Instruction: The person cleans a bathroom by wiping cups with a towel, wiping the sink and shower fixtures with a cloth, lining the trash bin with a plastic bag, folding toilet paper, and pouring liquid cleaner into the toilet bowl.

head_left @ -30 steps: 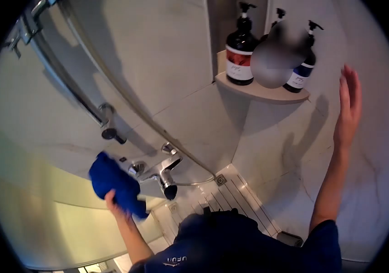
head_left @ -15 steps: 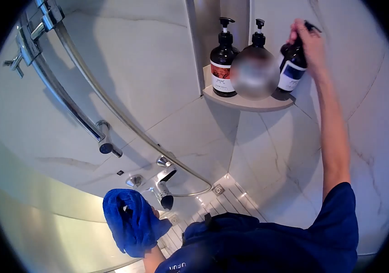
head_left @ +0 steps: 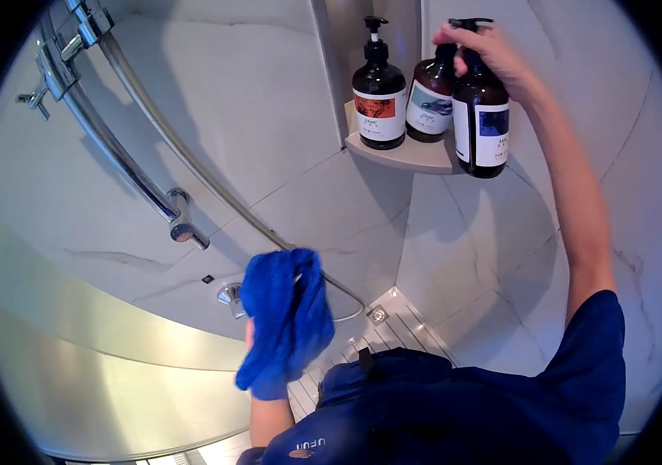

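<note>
By its neck, my right hand [head_left: 480,48] grips a dark pump bottle [head_left: 482,128] with a white and blue label. This bottle is nearly upright at the shelf's right front edge, its base reaching below the rim. Just behind my fingers stands a second pump bottle [head_left: 429,105] with a grey-green label, slightly tilted. A third pump bottle [head_left: 378,97], labelled in orange-red and white, stands on the left of the corner shelf [head_left: 405,157]. A bunched blue cloth [head_left: 288,318] covers most of my left hand [head_left: 250,335], which is closed on it.
A chrome shower rail [head_left: 106,147] and a hose [head_left: 184,167] run down the marbled wall at left. Behind the cloth is a wall fitting [head_left: 229,297], partly hidden. A floor drain [head_left: 377,314] lies in the corner below. Curved pale glass or panel [head_left: 129,387] borders the lower left.
The blue-labelled bottle has moved left and toward me, from tilted to nearly upright. My left hand has brought the cloth up and right, now in front of the tap.
</note>
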A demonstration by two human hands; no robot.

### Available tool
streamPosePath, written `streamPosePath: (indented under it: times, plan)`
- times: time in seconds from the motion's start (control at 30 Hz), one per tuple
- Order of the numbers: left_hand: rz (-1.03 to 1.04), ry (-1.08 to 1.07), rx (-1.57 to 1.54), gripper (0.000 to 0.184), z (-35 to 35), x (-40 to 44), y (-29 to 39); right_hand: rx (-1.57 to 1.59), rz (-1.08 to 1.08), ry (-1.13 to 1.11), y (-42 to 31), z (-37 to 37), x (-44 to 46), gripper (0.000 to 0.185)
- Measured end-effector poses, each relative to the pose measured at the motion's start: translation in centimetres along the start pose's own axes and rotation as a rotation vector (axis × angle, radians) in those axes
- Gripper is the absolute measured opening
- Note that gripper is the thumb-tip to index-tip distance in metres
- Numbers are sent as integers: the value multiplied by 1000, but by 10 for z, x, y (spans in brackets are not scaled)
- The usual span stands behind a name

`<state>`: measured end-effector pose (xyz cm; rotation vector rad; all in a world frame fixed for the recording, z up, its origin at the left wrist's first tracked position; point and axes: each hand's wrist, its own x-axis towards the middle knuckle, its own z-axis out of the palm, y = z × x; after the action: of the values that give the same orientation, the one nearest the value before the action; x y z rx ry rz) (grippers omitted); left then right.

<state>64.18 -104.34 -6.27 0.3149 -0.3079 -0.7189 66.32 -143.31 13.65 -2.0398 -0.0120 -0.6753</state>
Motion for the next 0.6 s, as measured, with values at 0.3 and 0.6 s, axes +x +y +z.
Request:
streamPosePath:
  times: [0.3, 0.6]
  plan:
    - [970, -290, 2032, 64, 100, 219, -104, -5, -283, 205, -121, -97, -94, 40]
    - [506, -674, 2227, 57, 86, 235, -137, 50, -298, 645, -111, -51, -99, 36]
